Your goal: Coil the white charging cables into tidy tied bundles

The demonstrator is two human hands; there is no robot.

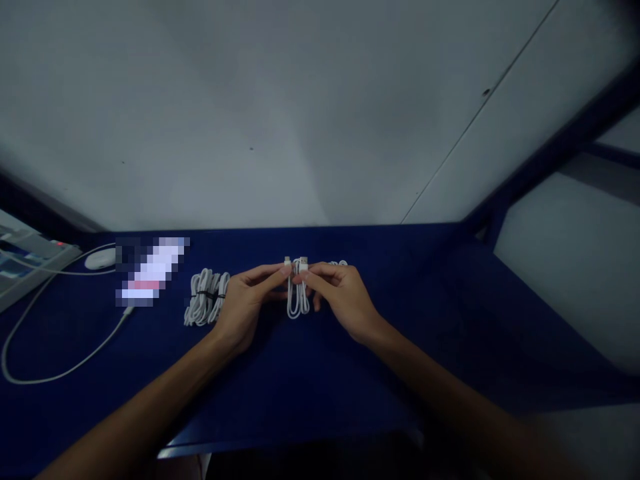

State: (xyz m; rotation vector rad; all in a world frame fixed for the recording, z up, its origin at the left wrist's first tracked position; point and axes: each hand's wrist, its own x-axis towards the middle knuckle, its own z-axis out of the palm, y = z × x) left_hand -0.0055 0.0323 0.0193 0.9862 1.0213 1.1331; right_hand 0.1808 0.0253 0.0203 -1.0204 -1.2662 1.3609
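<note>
A looped white USB cable (299, 303) is held between my two hands above the blue table. My left hand (245, 297) pinches it near one small connector, which points up. With thumb and fingers, my right hand (343, 293) grips the same cable by its wider USB plug (303, 262). The loops hang down between the hands. Just left of my left hand lie several coiled white cables (203, 300) bound with dark ties, partly covered by that hand. Behind my right hand, part of another white cable (339, 263) shows; the rest is hidden.
A phone-like device with a blurred, lit screen (153, 270) lies at the left, joined to a white cord (65, 379). Beside it is a white rounded object (100, 259). A white tray or box (37, 270) stands at the far left. A pale wall (280, 120) rises behind the blue table (310, 387).
</note>
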